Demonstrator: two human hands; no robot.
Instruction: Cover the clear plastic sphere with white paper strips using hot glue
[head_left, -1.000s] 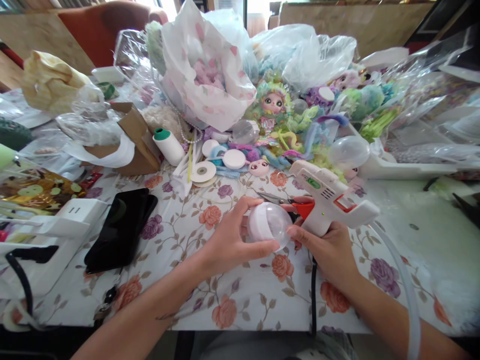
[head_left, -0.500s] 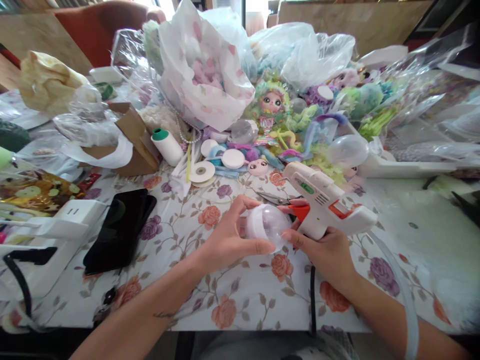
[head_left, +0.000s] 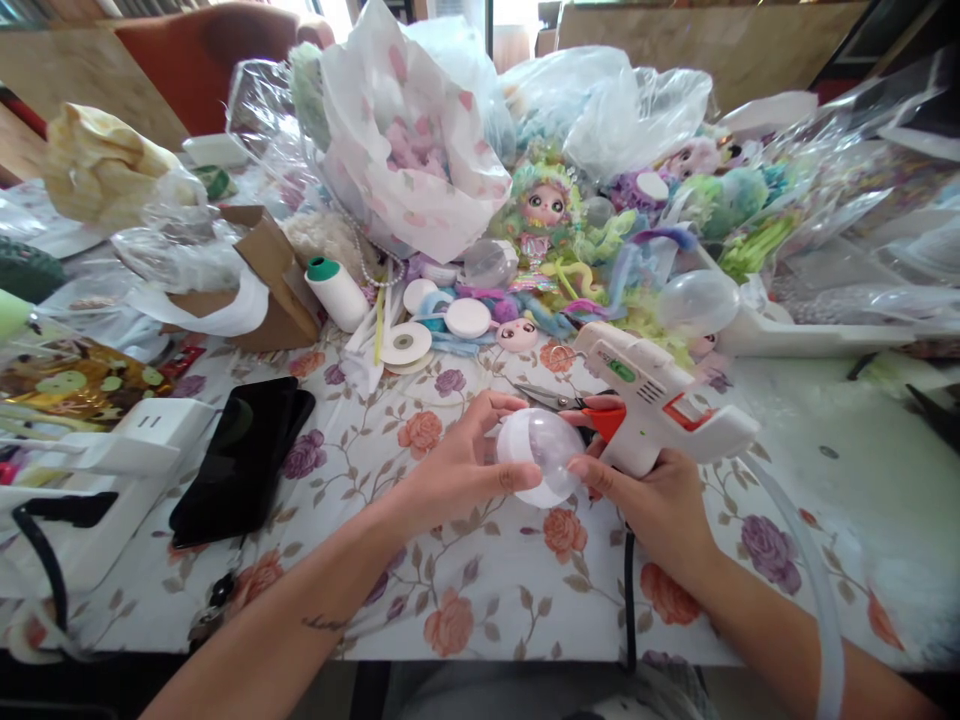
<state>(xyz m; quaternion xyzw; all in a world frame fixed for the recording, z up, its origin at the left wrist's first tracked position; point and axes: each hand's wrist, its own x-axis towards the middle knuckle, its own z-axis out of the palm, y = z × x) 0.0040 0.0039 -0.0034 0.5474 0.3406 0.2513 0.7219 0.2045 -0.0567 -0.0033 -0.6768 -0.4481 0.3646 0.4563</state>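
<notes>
My left hand grips a clear plastic ball with a white band around its left part, thumb in front and fingers behind. On the right, my right hand holds a white hot glue gun with an orange trigger, its nozzle angled up and to the left. The thumb and a fingertip of that hand also touch the ball's right side. A clear glue stick trails from the gun's back end. Behind the ball lie scissors, partly hidden.
A doll, plush pieces and plastic bags crowd the back. A ribbon roll, thread cone and cardboard box stand mid-left. Dark phones and a white power strip lie left. Another clear ball rests right.
My left thumb has slid a little up and left on the ball. The ball and glue gun have shifted slightly right in view; both hands keep their hold.
</notes>
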